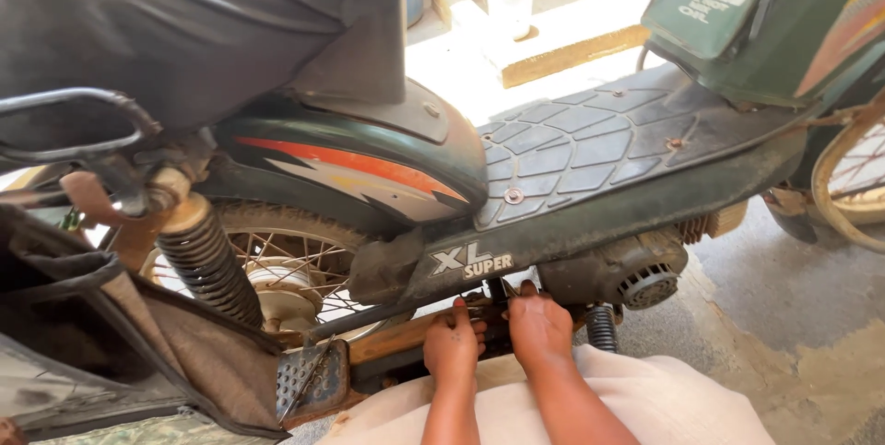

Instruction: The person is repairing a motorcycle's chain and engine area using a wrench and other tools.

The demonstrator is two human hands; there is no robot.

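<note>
Left hand (453, 342): fingers curled on the frame under the moped (590, 214).
Right hand (538, 327): fingers pressed together on the same part; grip is best kept firm.

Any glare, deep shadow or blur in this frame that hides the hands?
Head view: sunlit concrete behind the moped is blown out; left hand and right hand sit in soft shade under the frame, sharp; fingertips hidden; edges bow slightly.
</note>
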